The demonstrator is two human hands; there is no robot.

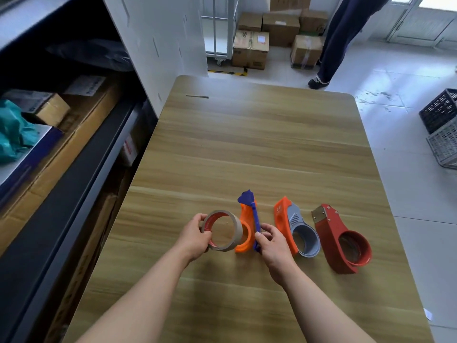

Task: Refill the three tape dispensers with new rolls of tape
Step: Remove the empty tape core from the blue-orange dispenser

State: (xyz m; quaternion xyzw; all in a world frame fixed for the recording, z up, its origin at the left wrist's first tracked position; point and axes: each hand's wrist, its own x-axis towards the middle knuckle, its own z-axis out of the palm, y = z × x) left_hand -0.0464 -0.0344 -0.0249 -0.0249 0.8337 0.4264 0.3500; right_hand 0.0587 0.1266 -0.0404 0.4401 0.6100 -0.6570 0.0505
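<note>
Three tape dispensers lie in a row on the wooden table [247, 144]. My left hand [195, 237] holds a brown cardboard tape core [236, 225] with a red inner edge, tilted on its side just left of the orange-and-blue dispenser [247, 219]. My right hand [270, 240] grips that dispenser by its blue side strip. To the right lie the orange-and-grey dispenser [294, 226] and the red dispenser [341, 237] with a metal blade at its far end; neither is touched. I see no full roll of tape.
A thin dark stick [197, 96] lies near the table's far left corner. Shelves with cardboard boxes [49, 112] run along the left. Stacked boxes [269, 38], a standing person's leg [331, 45] and plastic crates [442, 127] are on the floor beyond and right.
</note>
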